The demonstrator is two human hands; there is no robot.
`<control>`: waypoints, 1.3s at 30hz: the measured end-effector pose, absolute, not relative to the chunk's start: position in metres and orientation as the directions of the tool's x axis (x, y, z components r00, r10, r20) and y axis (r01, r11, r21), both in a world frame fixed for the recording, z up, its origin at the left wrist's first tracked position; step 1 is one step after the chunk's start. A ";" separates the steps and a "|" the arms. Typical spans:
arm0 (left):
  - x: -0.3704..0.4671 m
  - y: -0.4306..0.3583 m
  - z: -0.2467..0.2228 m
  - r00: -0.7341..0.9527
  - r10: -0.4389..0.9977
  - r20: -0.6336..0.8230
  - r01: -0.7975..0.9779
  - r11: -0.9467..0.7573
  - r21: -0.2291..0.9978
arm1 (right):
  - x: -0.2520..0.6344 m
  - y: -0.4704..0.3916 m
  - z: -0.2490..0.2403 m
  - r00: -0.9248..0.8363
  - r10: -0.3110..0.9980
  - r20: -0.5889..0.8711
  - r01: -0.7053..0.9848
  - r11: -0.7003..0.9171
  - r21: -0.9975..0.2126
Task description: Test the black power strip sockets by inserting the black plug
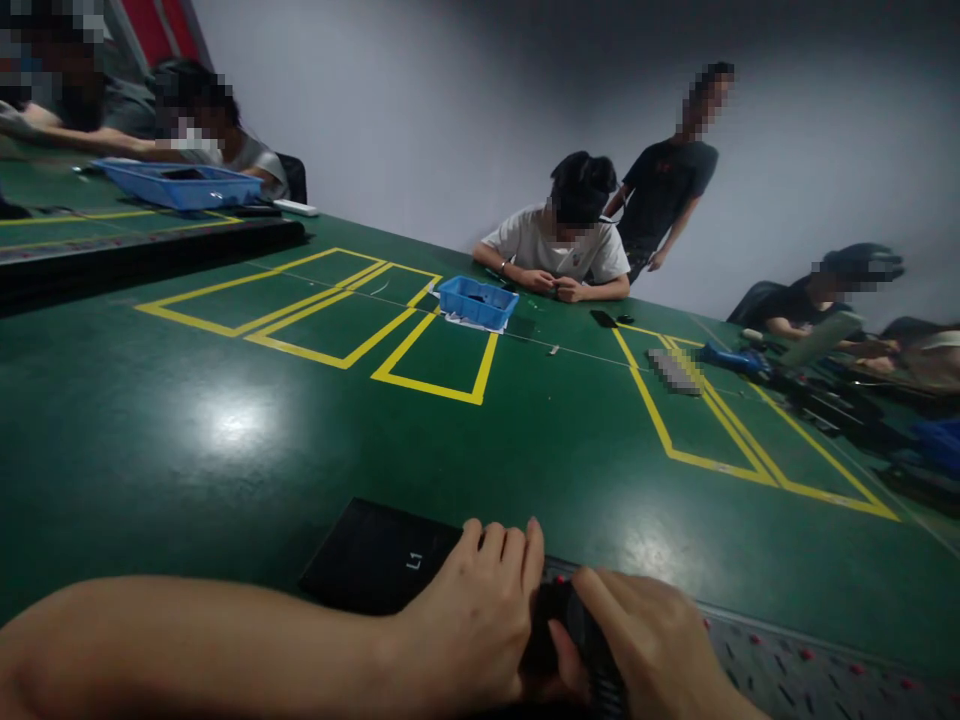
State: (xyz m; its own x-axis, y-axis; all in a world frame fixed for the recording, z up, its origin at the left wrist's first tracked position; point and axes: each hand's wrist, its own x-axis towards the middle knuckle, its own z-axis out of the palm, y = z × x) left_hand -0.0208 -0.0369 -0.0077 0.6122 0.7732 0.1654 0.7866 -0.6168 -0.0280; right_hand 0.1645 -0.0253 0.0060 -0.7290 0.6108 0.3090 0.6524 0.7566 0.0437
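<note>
A long black panel marked "L1" lies on the green table in front of me. My left hand is closed over it, its fingers bent across the far edge and its thumb hidden. My right hand is wrapped around a black object with a ribbed lower part, whose kind I cannot make out. This black object touches or nearly touches my left hand's fingers. To the right, a dark slotted strip with red dots runs out from under my right hand.
The green table carries yellow tape outlines. A blue tray stands mid-table; another blue tray is far left. Across sits a person in white; one in black stands behind. Black equipment lies at right.
</note>
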 end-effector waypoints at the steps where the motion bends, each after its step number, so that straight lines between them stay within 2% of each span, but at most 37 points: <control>1: -0.021 -0.037 -0.009 0.619 0.770 0.153 0.782 -0.622 -0.037 | 0.166 -0.025 0.004 -0.732 0.594 0.333 0.642 0.766 0.045; 7: -0.026 -0.036 -0.007 0.648 0.751 0.129 0.761 -0.643 -0.082 | 0.165 -0.021 0.004 -0.756 0.516 0.403 0.589 0.805 0.074; 26: -0.025 -0.034 0.000 0.670 0.734 0.112 0.741 -0.671 -0.033 | 0.169 -0.025 0.004 -0.753 0.570 0.328 0.599 0.801 -0.016; 39: -0.025 -0.035 -0.003 0.666 0.733 0.143 0.743 -0.669 -0.031 | 0.168 -0.024 0.002 -0.749 0.581 0.318 0.606 0.795 -0.024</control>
